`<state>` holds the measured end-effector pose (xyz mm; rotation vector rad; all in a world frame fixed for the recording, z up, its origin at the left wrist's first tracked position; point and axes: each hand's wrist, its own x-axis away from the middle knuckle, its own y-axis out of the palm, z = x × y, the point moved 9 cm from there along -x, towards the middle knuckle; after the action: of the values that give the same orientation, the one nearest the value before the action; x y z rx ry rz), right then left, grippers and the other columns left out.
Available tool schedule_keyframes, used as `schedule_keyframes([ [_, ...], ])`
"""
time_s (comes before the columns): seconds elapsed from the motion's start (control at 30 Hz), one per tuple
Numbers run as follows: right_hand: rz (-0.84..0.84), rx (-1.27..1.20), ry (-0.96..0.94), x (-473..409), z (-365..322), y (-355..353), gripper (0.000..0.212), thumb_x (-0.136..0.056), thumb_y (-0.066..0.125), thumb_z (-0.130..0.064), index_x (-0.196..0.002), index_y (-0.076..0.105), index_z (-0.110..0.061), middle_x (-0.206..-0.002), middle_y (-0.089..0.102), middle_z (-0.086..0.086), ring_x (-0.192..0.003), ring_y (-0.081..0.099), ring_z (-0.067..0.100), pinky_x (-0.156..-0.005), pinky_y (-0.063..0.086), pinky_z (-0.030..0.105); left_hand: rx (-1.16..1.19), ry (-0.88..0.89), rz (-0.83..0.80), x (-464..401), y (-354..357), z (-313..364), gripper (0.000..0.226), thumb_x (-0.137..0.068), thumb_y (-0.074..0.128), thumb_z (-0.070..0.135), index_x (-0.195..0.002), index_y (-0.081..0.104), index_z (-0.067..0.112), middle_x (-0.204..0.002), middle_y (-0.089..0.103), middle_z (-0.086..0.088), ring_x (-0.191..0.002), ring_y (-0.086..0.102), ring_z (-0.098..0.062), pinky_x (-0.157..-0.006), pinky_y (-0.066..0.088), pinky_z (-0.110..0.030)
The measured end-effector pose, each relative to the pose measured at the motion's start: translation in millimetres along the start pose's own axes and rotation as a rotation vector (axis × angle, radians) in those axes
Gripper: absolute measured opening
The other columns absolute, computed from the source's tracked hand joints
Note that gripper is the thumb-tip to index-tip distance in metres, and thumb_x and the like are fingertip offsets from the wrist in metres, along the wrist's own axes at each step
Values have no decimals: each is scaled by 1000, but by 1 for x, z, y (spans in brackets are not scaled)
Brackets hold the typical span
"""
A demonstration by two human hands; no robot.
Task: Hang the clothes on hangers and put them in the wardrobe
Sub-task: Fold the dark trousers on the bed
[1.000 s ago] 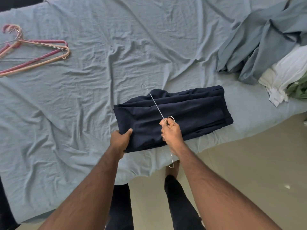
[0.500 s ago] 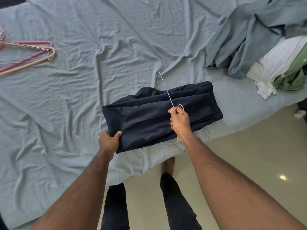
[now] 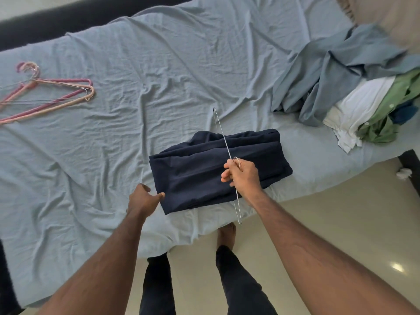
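Folded navy trousers (image 3: 218, 169) sit at the bed's (image 3: 136, 133) near edge, no readable labels. Right hand (image 3: 244, 176) grips a wire hanger (image 3: 223, 138) above them; left hand (image 3: 142, 198), fingers loose, holds nothing by their corner.

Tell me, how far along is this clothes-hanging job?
Early on. Nothing looks hung yet, and no wardrobe is in view. In hand: the right hand grips a thin silver wire hanger over the folded navy garment; the left hand touches its corner. Left: a pile of grey, white and green clothes, with pink hangers waiting.
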<state>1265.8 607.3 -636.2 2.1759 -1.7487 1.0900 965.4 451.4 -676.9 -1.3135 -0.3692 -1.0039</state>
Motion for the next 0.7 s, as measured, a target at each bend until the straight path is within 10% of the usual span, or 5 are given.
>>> schedule_keyframes([
  [0.2, -56, 72, -44, 51, -72, 2, 30, -105, 50, -29, -85, 67, -15, -73, 76, 0, -60, 73, 17, -60, 49, 25, 50, 210, -168, 88, -31, 45, 17, -90, 74, 30, -96, 66, 16, -88, 71, -3, -84, 69, -18, -58, 45, -24],
  [0.7, -350, 336, -360, 305, -260, 133, 37, -99, 56, -37, -76, 73, -14, -75, 75, -3, -76, 71, 14, -81, 58, 40, 431, 420, 85, 317, -227, 18, 16, -97, 62, 9, -89, 73, -1, -68, 67, -4, -57, 61, -4, -52, 44, -11],
])
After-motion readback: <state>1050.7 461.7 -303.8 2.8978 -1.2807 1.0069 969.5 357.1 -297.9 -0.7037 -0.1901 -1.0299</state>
